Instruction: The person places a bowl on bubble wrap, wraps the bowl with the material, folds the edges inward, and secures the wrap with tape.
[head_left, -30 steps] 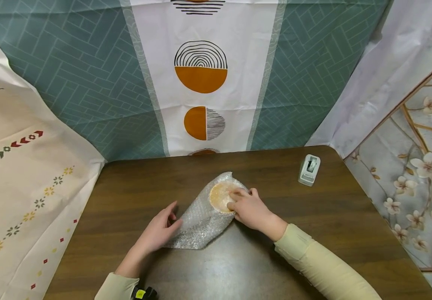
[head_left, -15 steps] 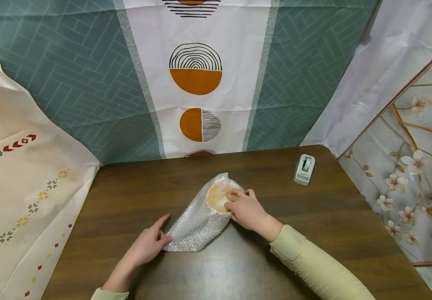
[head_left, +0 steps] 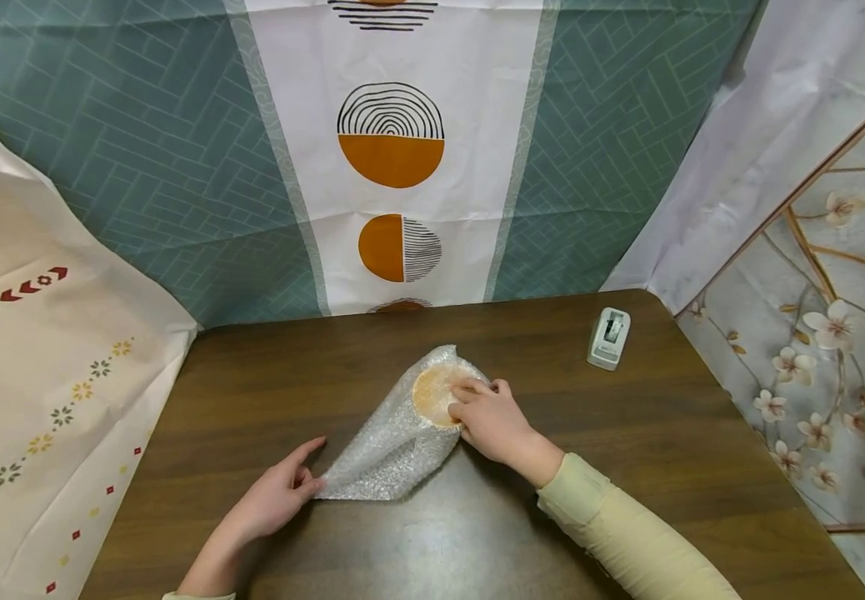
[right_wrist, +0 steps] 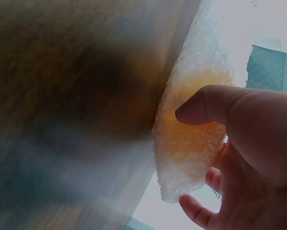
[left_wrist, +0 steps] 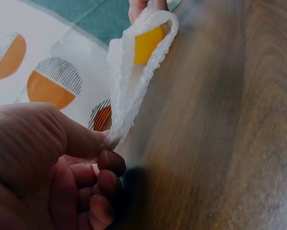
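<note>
A sheet of clear bubble wrap (head_left: 387, 458) lies slantwise on the table, folded around a yellow-orange round thing (head_left: 431, 393) whose top shows through the plastic. My left hand (head_left: 275, 495) pinches the wrap's near left corner between thumb and fingers. From the left wrist view, the wrap (left_wrist: 145, 93) forms a narrow loop with the yellow thing (left_wrist: 149, 44) at its far end. My right hand (head_left: 496, 423) grips the wrapped bundle from the right. In the right wrist view its thumb (right_wrist: 196, 108) presses the near side, and the other fingers are partly hidden behind the bundle.
A small white tape dispenser (head_left: 608, 338) stands near the back right corner of the brown wooden table (head_left: 252, 375). Patterned cloths (head_left: 432, 167) hang behind the table's back edge and along both sides.
My left hand has drawn back toward the lower left and now pinches the wrap's corner, pulled slightly left. The right hand keeps its grip on the bundle; the head view shifted a little.
</note>
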A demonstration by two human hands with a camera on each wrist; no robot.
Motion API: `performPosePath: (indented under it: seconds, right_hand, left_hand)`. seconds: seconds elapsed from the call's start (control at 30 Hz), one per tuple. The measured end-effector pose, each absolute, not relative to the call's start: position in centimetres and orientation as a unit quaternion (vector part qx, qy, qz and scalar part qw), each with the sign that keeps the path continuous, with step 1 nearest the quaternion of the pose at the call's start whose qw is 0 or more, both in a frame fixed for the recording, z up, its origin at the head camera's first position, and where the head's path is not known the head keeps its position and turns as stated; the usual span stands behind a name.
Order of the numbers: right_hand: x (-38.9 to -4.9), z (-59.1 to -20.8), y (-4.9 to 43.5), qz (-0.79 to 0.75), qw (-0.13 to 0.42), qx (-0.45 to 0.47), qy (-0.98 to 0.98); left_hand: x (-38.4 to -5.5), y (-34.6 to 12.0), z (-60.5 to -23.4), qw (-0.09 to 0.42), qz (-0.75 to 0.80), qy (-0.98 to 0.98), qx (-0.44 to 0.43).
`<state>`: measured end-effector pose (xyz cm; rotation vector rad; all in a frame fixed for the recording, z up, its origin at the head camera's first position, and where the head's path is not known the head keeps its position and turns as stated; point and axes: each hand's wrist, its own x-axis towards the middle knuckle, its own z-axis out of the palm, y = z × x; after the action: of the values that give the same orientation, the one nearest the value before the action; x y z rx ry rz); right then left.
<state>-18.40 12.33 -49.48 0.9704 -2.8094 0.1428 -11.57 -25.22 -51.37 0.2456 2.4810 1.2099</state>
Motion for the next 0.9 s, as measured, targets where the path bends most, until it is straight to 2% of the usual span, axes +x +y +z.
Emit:
performPosePath:
  seconds: [0.27,0.9]
  right_hand:
    - [-18.4,-49.5,12.1,0.044,0.059,0.306,-0.949]
    - [-18.4,-50.0,11.8,0.050,0.060,0.301,-0.951]
  left_hand:
    - [-11.6,-25.9,-51.4,0.194,0.448,0.867,0.098]
    - [-11.4,-26.6,-51.4,0.212,0.486,0.842,0.097]
